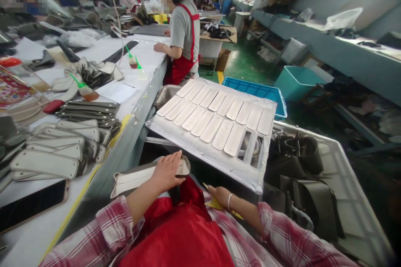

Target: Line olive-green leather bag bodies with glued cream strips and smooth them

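My left hand (168, 172) lies over one end of a long grey leather piece (134, 180) with a pale inner side, holding it near my lap. Its fingers stretch across the top edge; the underside of the grip is hidden. Low in front of my red apron, my right hand (220, 196) is closed round a thin yellowish tool (206, 186), whose tip sticks out past the fingers. What kind of tool it is cannot be made out. Beyond both hands, a white-covered board (203, 147) carries two rows of pale rounded strips (207, 126).
A white worktable (147, 56) on the left bears stacked leather strips (46, 156), a phone (34, 204) and glue bottles (87, 91). At right stands a white bin (354, 187) of dark leather pieces. Behind the board are a blue crate (250, 87) and a co-worker (184, 29).
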Action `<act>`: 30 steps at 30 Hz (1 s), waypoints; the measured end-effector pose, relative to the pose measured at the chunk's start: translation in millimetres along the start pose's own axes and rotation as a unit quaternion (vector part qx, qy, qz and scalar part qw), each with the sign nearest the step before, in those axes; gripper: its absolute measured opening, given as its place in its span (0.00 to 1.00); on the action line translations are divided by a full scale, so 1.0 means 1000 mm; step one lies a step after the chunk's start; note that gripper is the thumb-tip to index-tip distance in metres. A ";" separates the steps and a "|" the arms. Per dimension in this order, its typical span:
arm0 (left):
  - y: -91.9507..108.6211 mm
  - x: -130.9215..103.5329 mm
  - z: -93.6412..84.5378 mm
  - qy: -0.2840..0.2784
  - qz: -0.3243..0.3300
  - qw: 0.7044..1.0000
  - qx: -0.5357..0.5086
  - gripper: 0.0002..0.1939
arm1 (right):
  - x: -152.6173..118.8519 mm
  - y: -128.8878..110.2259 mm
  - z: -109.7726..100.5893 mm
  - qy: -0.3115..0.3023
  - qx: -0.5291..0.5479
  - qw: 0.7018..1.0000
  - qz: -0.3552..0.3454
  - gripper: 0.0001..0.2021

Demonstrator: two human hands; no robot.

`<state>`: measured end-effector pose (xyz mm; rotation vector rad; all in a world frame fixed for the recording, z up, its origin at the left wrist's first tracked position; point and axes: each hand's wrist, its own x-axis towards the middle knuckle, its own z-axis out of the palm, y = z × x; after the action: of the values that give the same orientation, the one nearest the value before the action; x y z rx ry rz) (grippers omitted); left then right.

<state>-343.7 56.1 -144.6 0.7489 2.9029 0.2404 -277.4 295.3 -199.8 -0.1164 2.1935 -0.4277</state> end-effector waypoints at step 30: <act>0.017 -0.016 0.001 0.099 0.021 0.988 0.121 0.37 | -0.013 -0.021 -0.047 -0.004 0.441 0.883 -0.164 0.17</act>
<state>-322.3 62.9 -141.3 0.8694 3.1456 -0.0373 -307.8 290.7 -156.8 0.0145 1.7685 -1.5611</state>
